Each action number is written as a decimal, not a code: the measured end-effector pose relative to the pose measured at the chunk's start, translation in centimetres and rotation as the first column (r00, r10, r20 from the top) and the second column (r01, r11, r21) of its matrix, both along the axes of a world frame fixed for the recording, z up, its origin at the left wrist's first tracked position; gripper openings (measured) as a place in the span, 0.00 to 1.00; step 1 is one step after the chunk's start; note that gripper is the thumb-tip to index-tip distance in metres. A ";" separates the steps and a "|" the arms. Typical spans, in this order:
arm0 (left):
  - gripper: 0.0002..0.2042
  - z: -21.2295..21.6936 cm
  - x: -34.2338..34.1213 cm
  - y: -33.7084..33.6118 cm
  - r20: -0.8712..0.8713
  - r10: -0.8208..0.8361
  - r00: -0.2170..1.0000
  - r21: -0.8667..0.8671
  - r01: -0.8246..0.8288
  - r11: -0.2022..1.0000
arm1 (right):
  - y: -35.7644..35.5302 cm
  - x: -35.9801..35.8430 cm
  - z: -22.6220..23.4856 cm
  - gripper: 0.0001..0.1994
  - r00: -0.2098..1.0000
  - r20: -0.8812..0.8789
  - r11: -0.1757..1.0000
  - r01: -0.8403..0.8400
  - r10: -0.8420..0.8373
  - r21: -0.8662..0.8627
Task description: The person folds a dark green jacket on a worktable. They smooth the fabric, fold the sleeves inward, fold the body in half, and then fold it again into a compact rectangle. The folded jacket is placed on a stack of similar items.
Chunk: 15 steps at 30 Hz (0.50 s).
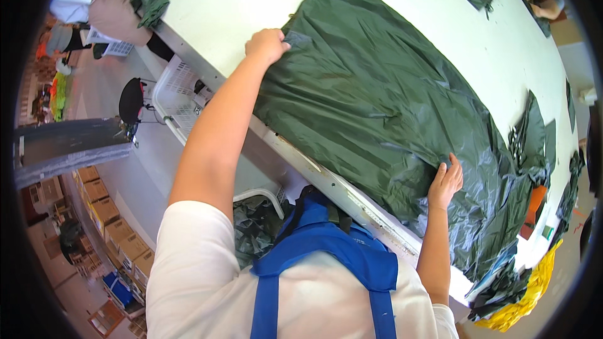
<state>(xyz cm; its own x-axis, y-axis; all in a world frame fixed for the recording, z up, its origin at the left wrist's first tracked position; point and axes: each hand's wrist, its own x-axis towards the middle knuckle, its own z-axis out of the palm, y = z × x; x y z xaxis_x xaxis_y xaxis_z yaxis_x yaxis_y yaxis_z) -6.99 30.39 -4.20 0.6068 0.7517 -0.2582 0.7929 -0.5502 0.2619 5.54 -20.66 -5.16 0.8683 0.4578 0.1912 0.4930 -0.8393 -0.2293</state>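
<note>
A large dark green sheet of thin, crinkled, slightly shiny fabric (370,88) lies spread over the white table (220,0), its near side along the table edge. At its far left edge, my left hand (267,47) is closed with the fabric edge pinched between thumb and fingers. My right hand (445,183) rests on the sheet's right part, fingers stretched out and touching the creased surface. Around that hand the fabric is bunched into folds and looks shinier.
White plastic baskets (178,91) stand below the table edge, one holding dark fabric (257,226). Yellow fabric (524,295) hangs at the right end. More dark green pieces (531,132) lie farther right. Other people work at the far left (103,0) and far right.
</note>
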 end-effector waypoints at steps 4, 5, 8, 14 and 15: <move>0.11 -0.7 1.0 4.2 0.223 0.003 0.975 -0.241 0.052 0.969 | -4.6 -0.6 0.3 0.23 0.984 -0.074 0.981 0.152 -0.162 -0.119; 0.10 -1.2 1.1 5.2 0.332 0.130 0.934 -0.363 0.000 0.932 | -5.7 -1.0 -0.1 0.23 0.978 -0.056 0.966 0.188 -0.200 -0.175; 0.12 0.2 3.4 4.0 0.138 0.177 0.974 -0.088 -0.166 0.982 | -7.5 -1.7 -1.0 0.26 0.952 -0.076 0.912 0.259 -0.297 -0.318; 0.15 3.9 6.5 -13.6 0.650 -0.476 0.592 0.052 0.591 0.805 | -8.4 -2.5 -2.4 0.30 0.930 0.143 0.903 0.364 -0.339 -0.227; 0.17 3.6 6.2 -17.3 0.613 -0.700 0.366 0.061 0.861 0.504 | -8.7 -2.5 -2.7 0.30 0.924 0.175 0.910 0.371 -0.340 -0.187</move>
